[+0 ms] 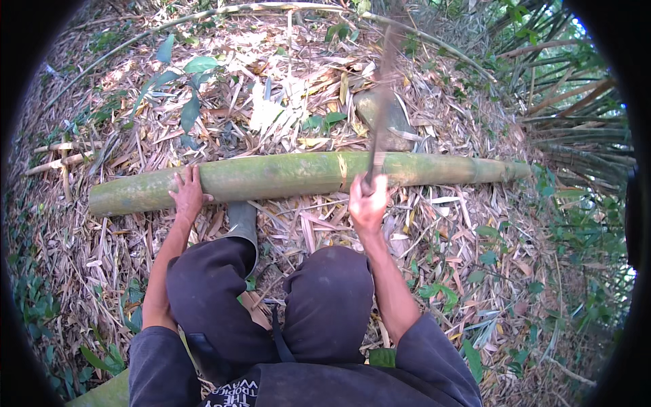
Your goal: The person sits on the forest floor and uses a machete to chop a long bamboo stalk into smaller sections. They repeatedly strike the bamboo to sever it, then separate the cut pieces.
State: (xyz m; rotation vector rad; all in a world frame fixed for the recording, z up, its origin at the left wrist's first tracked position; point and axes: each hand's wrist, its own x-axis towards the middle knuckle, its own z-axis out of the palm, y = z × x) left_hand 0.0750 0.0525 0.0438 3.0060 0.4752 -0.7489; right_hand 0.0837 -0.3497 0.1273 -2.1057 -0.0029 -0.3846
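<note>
A thick green bamboo culm (278, 175) lies crosswise in front of my knees, its wider end to the left. My left hand (189, 195) rests on its near side towards that end, fingers spread over the surface. My right hand (368, 205) is closed round the handle of a machete (381, 122), just at the near edge of the culm. The long blade points up and away across the culm, smeared by motion. Left of the blade, a pale cut mark (342, 168) shows in the green skin. Whether the blade touches the culm I cannot tell.
Dry bamboo leaves cover the ground. A stone (368, 108) sits beyond the culm, partly behind the blade. A thin bent stem (224, 11) arches along the far side. Dense stalks (576, 142) stand at right. My boot (242, 218) is against the culm's near side.
</note>
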